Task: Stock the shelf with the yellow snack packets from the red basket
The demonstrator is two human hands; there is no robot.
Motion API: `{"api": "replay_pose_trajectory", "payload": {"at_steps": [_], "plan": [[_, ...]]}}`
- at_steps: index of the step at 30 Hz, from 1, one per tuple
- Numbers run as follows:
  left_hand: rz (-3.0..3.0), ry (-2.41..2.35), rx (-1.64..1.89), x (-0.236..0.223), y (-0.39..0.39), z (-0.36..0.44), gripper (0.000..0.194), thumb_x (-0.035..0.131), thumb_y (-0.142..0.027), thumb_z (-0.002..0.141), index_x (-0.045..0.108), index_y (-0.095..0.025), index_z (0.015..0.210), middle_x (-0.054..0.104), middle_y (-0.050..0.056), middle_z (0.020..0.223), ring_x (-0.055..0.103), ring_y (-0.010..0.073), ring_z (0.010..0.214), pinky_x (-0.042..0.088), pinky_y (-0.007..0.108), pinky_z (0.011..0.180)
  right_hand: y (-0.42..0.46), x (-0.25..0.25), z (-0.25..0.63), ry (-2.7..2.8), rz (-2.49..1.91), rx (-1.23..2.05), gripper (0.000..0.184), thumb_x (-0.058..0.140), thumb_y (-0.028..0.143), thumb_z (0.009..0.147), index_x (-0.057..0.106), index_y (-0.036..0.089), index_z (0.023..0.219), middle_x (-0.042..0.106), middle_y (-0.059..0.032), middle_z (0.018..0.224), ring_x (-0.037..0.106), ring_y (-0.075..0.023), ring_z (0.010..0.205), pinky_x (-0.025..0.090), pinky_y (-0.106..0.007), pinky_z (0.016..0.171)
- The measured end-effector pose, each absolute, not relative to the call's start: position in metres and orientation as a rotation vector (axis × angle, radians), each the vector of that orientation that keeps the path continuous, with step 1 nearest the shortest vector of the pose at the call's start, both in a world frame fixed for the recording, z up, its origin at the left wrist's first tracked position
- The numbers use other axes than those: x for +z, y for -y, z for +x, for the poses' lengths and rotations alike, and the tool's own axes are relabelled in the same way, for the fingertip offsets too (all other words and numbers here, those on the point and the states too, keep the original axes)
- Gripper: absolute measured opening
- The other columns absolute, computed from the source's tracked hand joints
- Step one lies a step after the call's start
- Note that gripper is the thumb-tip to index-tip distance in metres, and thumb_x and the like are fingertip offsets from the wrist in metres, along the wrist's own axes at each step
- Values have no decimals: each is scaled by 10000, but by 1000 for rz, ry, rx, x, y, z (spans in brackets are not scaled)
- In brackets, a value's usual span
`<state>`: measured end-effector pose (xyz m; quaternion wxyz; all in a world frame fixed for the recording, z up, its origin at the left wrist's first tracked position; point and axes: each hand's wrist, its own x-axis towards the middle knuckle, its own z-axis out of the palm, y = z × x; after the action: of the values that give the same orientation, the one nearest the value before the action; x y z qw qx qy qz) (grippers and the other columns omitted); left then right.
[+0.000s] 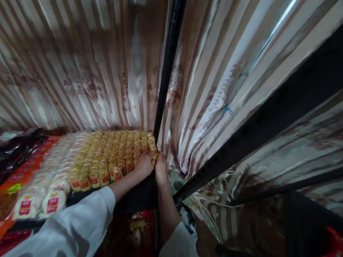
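Observation:
Rows of small snack packets [102,153] in clear wrappers with yellow contents and red labels stand packed together on a dark shelf [142,194]. My left hand [144,165] reaches over the front of the right-hand rows, its fingers closed on a yellow snack packet [154,156] at the row's end. Close beside it, my right hand [160,167] is raised at the shelf's right end, near the dark upright post. Its fingers are curled inward; what they hold, if anything, is hidden. Both arms wear white sleeves.
Left of the yellow packets lie round white packets [54,201], an orange printed strip [23,172] and dark packages [10,157]. A black post [168,57] rises behind my hands. Pleated curtain [94,51] hangs behind; a black beam [248,126] slants at right. Red packages [121,243] sit below.

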<state>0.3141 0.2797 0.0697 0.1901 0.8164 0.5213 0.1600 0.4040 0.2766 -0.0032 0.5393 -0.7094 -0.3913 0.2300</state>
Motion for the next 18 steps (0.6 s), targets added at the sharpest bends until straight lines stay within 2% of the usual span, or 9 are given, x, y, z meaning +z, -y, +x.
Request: {"api": "replay_pose_trajectory", "payload": {"at_steps": [4,6,10,18], "plan": [[2347,-1483,395,70,-289,323,279,458,-264,867,555,-184,1116,576,83,1091,590,194,922,459,292,795,-265,-6,396,808,-1695,563,577,183,436,904,515,107,1242,546,-144,1261,481,-216,1185,362,-358,979],[2366,-1483,356,70,-293,326,284,443,-284,877,549,-182,1120,566,85,1113,586,195,927,458,286,781,-258,-11,391,806,-1680,555,597,179,439,902,461,89,1295,485,-146,1327,417,-213,1249,319,-370,1027],[2387,-1479,258,71,-298,329,271,443,-257,869,555,-157,1095,555,103,1130,597,196,906,459,280,753,-247,-28,383,839,-1696,539,587,251,427,882,407,96,1341,462,-141,1350,413,-226,1256,322,-384,1033],[2418,-1500,193,69,-301,330,274,417,-173,863,516,-143,1117,563,118,1099,610,207,872,468,278,696,-250,-53,385,1118,-1758,282,535,312,326,868,411,92,1339,496,-148,1315,449,-235,1224,374,-369,994]]}}
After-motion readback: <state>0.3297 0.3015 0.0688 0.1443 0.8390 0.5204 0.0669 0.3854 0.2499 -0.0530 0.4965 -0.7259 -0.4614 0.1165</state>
